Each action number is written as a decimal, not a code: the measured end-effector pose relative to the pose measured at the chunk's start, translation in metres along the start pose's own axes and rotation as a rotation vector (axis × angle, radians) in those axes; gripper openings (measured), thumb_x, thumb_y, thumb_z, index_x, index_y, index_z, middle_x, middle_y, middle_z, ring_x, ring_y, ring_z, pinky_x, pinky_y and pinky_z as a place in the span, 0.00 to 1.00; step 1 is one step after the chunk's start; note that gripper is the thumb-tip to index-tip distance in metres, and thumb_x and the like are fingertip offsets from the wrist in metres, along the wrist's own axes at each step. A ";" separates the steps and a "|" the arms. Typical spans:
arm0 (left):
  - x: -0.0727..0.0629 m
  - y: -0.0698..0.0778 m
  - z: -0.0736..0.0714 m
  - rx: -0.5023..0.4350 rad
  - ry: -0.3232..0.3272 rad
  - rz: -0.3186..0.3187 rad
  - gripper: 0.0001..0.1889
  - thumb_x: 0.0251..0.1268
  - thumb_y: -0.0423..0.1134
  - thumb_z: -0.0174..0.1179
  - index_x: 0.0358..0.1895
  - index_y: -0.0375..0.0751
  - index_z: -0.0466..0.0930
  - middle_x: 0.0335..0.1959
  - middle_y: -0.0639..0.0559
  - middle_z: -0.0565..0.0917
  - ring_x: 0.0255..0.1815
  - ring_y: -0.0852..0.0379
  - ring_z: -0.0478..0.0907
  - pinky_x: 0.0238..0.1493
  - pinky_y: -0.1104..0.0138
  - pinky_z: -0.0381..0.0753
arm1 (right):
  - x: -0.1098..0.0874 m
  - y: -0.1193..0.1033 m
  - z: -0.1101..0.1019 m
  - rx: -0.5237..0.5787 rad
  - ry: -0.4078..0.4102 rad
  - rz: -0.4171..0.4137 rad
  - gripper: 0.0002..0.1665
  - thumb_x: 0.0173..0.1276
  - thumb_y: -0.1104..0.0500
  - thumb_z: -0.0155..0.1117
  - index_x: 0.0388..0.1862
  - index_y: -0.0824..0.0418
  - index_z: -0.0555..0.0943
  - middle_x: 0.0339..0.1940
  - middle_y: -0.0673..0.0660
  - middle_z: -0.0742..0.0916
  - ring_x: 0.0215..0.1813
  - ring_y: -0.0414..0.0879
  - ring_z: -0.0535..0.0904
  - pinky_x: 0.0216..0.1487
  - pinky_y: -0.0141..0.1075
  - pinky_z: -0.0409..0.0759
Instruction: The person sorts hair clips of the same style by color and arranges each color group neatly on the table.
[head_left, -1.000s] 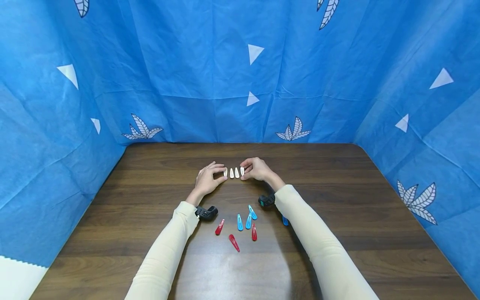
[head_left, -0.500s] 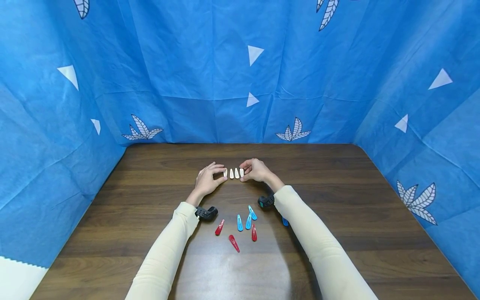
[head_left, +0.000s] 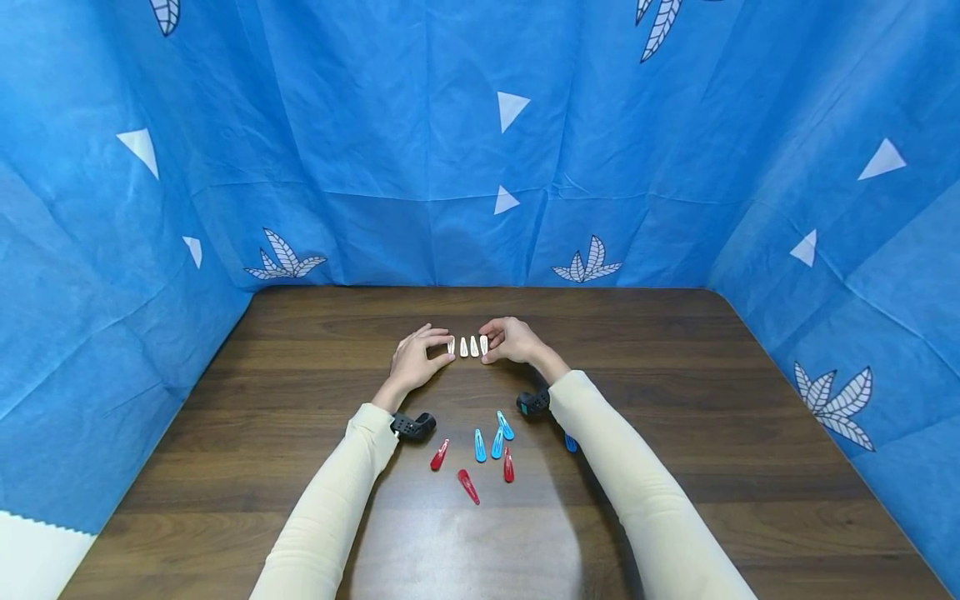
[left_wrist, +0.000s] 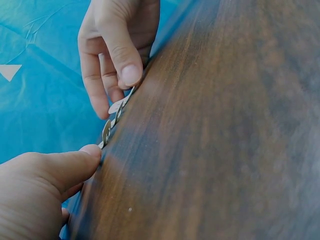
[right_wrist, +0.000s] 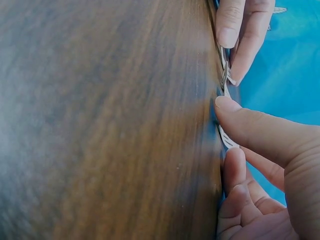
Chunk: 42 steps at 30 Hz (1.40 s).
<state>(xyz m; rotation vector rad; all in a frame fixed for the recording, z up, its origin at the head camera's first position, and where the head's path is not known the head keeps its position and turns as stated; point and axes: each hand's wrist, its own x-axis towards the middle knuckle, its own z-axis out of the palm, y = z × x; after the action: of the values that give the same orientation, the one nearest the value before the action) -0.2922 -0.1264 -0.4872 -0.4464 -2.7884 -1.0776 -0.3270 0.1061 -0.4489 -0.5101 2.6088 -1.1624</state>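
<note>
Several white snap hair clips stand side by side in a short row towards the back of the wooden table. My left hand (head_left: 414,358) pinches the leftmost clip (head_left: 451,345) between thumb and fingers. At the other end, the thumb and fingers of my right hand (head_left: 516,340) hold the rightmost clip (head_left: 483,344) by its two ends. Two more white clips, one (head_left: 463,347) beside the other (head_left: 474,347), lie between the hands, narrow ends pointing away. Both wrist views show the row edge-on, with the right hand's thumb (right_wrist: 230,106) overlapping part of its clip.
Nearer the body lie loose red clips (head_left: 468,486) and blue clips (head_left: 480,446), at mixed angles. Another blue clip (head_left: 571,442) is partly covered by the right sleeve (head_left: 637,483). A blue patterned curtain (head_left: 375,167) borders the table (head_left: 225,467) at the back and sides.
My right hand has edged its white clip very slightly left, towards the row. The left hand and the loose coloured clips stay where they were.
</note>
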 end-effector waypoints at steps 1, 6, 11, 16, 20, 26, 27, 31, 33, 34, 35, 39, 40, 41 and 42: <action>0.000 0.000 0.000 0.001 0.001 -0.001 0.22 0.69 0.40 0.70 0.64 0.38 0.85 0.70 0.44 0.81 0.83 0.43 0.63 0.82 0.46 0.57 | 0.000 0.000 0.000 0.003 -0.002 -0.001 0.30 0.59 0.68 0.81 0.61 0.70 0.83 0.53 0.64 0.86 0.46 0.49 0.84 0.47 0.33 0.81; 0.000 -0.001 0.000 0.001 0.007 -0.004 0.22 0.69 0.40 0.70 0.64 0.39 0.85 0.70 0.44 0.81 0.83 0.42 0.63 0.82 0.46 0.58 | -0.001 -0.001 -0.001 0.032 -0.016 0.000 0.31 0.60 0.68 0.80 0.63 0.70 0.82 0.55 0.66 0.86 0.50 0.52 0.85 0.51 0.36 0.84; -0.001 -0.002 -0.002 -0.048 0.039 0.002 0.23 0.67 0.39 0.71 0.64 0.37 0.85 0.70 0.42 0.82 0.81 0.40 0.65 0.80 0.44 0.61 | -0.004 -0.002 -0.005 0.047 -0.035 -0.013 0.33 0.62 0.68 0.79 0.66 0.69 0.80 0.59 0.67 0.85 0.56 0.56 0.85 0.56 0.41 0.85; -0.003 -0.002 -0.005 -0.180 0.075 0.018 0.24 0.66 0.36 0.71 0.64 0.31 0.83 0.69 0.37 0.81 0.77 0.37 0.70 0.78 0.44 0.65 | -0.014 -0.002 -0.013 0.062 -0.032 -0.040 0.34 0.64 0.67 0.78 0.69 0.69 0.79 0.63 0.68 0.84 0.59 0.59 0.84 0.62 0.47 0.84; -0.006 0.002 -0.010 -0.245 0.073 0.021 0.26 0.66 0.34 0.71 0.66 0.28 0.80 0.69 0.35 0.80 0.75 0.37 0.72 0.79 0.46 0.65 | -0.030 -0.003 -0.023 0.070 0.001 -0.083 0.34 0.64 0.67 0.78 0.69 0.70 0.78 0.64 0.69 0.84 0.59 0.60 0.83 0.62 0.50 0.83; -0.019 0.017 -0.021 -0.258 0.040 0.054 0.29 0.65 0.35 0.72 0.67 0.26 0.78 0.70 0.33 0.79 0.75 0.36 0.72 0.78 0.44 0.66 | -0.067 0.001 -0.040 0.099 0.093 -0.157 0.34 0.62 0.67 0.79 0.67 0.71 0.79 0.63 0.71 0.83 0.56 0.62 0.82 0.55 0.46 0.80; -0.023 0.020 -0.023 -0.258 0.038 0.062 0.29 0.64 0.35 0.72 0.67 0.26 0.78 0.69 0.33 0.79 0.75 0.35 0.72 0.76 0.43 0.67 | -0.074 0.003 -0.042 0.102 0.110 -0.166 0.34 0.61 0.66 0.80 0.66 0.71 0.80 0.62 0.71 0.83 0.56 0.62 0.82 0.53 0.44 0.79; -0.039 0.032 -0.031 -0.257 0.025 0.077 0.30 0.63 0.36 0.73 0.67 0.27 0.78 0.68 0.34 0.80 0.72 0.35 0.74 0.73 0.42 0.71 | -0.102 0.011 -0.046 0.120 0.160 -0.196 0.34 0.61 0.66 0.80 0.66 0.70 0.80 0.58 0.72 0.83 0.55 0.65 0.81 0.51 0.44 0.78; -0.048 0.038 -0.033 -0.260 0.007 0.076 0.31 0.63 0.37 0.73 0.67 0.27 0.78 0.67 0.34 0.80 0.72 0.35 0.75 0.72 0.42 0.73 | -0.115 0.016 -0.047 0.126 0.176 -0.201 0.34 0.61 0.67 0.80 0.66 0.69 0.80 0.58 0.72 0.83 0.55 0.66 0.81 0.51 0.45 0.79; -0.053 0.041 -0.034 -0.263 -0.002 0.080 0.31 0.62 0.37 0.74 0.67 0.27 0.78 0.67 0.34 0.80 0.72 0.35 0.75 0.72 0.42 0.73 | -0.121 0.017 -0.047 0.130 0.181 -0.205 0.34 0.62 0.67 0.79 0.67 0.70 0.80 0.58 0.72 0.83 0.54 0.67 0.80 0.51 0.45 0.79; -0.057 0.044 -0.034 -0.254 -0.010 0.086 0.31 0.62 0.37 0.74 0.67 0.27 0.78 0.67 0.34 0.80 0.71 0.34 0.75 0.71 0.41 0.74 | -0.127 0.019 -0.047 0.129 0.187 -0.206 0.34 0.62 0.67 0.79 0.67 0.70 0.80 0.58 0.72 0.83 0.54 0.67 0.80 0.51 0.45 0.79; -0.074 0.054 -0.033 -0.247 -0.040 0.110 0.32 0.61 0.38 0.75 0.66 0.27 0.79 0.65 0.35 0.82 0.69 0.35 0.77 0.69 0.41 0.75 | -0.146 0.026 -0.046 0.131 0.203 -0.212 0.33 0.62 0.69 0.78 0.67 0.71 0.79 0.58 0.72 0.83 0.53 0.67 0.79 0.49 0.43 0.78; -0.078 0.057 -0.032 -0.252 -0.048 0.115 0.32 0.60 0.38 0.75 0.66 0.27 0.79 0.65 0.35 0.82 0.69 0.36 0.77 0.69 0.41 0.75 | -0.150 0.027 -0.045 0.130 0.204 -0.212 0.33 0.62 0.69 0.78 0.67 0.71 0.79 0.58 0.72 0.83 0.53 0.66 0.80 0.49 0.43 0.78; -0.081 0.060 -0.032 -0.248 -0.053 0.120 0.31 0.60 0.39 0.75 0.66 0.28 0.80 0.64 0.36 0.82 0.68 0.36 0.78 0.68 0.41 0.76 | -0.154 0.028 -0.045 0.131 0.207 -0.212 0.33 0.62 0.69 0.78 0.67 0.71 0.79 0.58 0.72 0.83 0.53 0.66 0.80 0.49 0.43 0.78; -0.084 0.063 -0.031 -0.254 -0.060 0.123 0.31 0.60 0.39 0.75 0.65 0.28 0.80 0.64 0.37 0.83 0.68 0.37 0.78 0.68 0.41 0.76 | -0.157 0.030 -0.045 0.130 0.209 -0.215 0.33 0.62 0.69 0.78 0.67 0.71 0.79 0.58 0.72 0.83 0.52 0.65 0.80 0.49 0.43 0.78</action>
<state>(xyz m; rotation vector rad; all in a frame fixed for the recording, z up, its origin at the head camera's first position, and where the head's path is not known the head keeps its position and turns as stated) -0.1926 -0.1222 -0.4424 -0.6775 -2.6409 -1.4159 -0.2064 0.2182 -0.4302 -0.6888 2.6762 -1.5177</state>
